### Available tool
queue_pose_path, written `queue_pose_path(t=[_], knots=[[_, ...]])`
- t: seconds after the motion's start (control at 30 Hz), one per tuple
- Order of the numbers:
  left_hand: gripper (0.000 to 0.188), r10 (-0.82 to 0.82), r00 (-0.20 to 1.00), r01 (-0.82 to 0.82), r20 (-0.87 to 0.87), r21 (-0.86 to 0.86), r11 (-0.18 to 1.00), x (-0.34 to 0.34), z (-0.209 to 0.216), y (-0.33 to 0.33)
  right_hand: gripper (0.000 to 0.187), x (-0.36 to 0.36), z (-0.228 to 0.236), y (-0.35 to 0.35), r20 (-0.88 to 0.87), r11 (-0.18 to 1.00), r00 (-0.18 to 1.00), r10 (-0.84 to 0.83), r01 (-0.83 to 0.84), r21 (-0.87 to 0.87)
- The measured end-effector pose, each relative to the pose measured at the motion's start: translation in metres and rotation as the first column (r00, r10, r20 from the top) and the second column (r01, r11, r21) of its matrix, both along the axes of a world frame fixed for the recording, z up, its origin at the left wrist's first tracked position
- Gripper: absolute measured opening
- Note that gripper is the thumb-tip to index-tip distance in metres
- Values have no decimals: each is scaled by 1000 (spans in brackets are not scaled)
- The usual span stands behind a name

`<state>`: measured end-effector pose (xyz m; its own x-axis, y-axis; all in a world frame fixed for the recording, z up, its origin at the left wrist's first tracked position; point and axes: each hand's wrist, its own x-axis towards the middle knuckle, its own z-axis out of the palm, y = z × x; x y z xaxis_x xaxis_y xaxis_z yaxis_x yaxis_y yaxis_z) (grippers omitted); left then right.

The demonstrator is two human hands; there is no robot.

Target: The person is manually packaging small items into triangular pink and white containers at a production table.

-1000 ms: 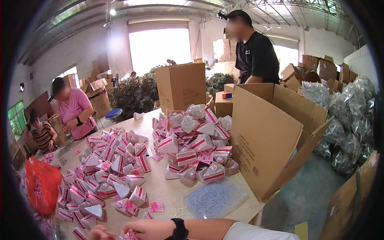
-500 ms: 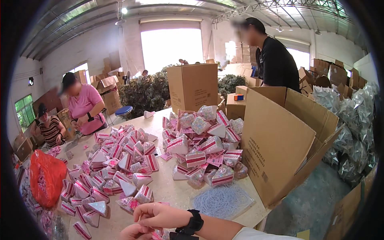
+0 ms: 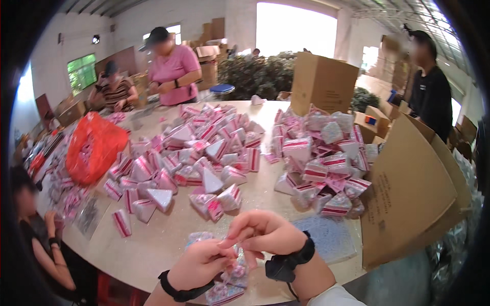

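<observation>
My left hand (image 3: 196, 264) and my right hand (image 3: 269, 235) meet above the near table edge, fingertips pinched close together. What they pinch is too small to make out. Just below them is a glittery cake-slice ornament (image 3: 224, 295), pale with a pink band and partly hidden by my fingers. Beyond my hands spreads a loose heap of similar cake-slice ornaments (image 3: 212, 149). A second, taller pile of cake slices (image 3: 332, 166), with pink cards among them, stands to its right. Beside my right wrist lies a flat bundle of pale blue strings (image 3: 326, 235).
An open carton (image 3: 408, 194) leans at the table's right; another carton (image 3: 324, 81) stands at the far side. An orange-red plastic bag (image 3: 97, 148) sits at the left. People are around the table: one in pink (image 3: 176, 71), one in black (image 3: 431, 97), one at the near left.
My view has swung left, so the table and piles sit further right. Both hands now show fully, raised, where before they were partly cut off at the lower edge.
</observation>
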<state>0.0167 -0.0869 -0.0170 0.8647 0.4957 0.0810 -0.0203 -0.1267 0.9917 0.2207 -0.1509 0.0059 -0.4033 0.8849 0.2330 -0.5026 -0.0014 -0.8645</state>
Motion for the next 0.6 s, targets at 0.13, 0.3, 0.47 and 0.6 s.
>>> queue_pose_path(t=[0.13,0.3,0.47,0.6], knots=[[3,-3,1000,2,0,114,994,-7,1,-1,18,-15,6,1,149,974,963,-224,224,18],[1,-39,997,47,-74,110,993,-12,9,-6,9,-18,8,-7,232,869,838,-494,485,97],[2,-86,989,117,-124,266,957,-8,4,-9,8,-3,2,-22,126,789,780,-612,613,43],[4,-118,980,166,-162,329,930,-6,1,-12,9,-7,3,-28,-85,731,735,-673,678,74]])
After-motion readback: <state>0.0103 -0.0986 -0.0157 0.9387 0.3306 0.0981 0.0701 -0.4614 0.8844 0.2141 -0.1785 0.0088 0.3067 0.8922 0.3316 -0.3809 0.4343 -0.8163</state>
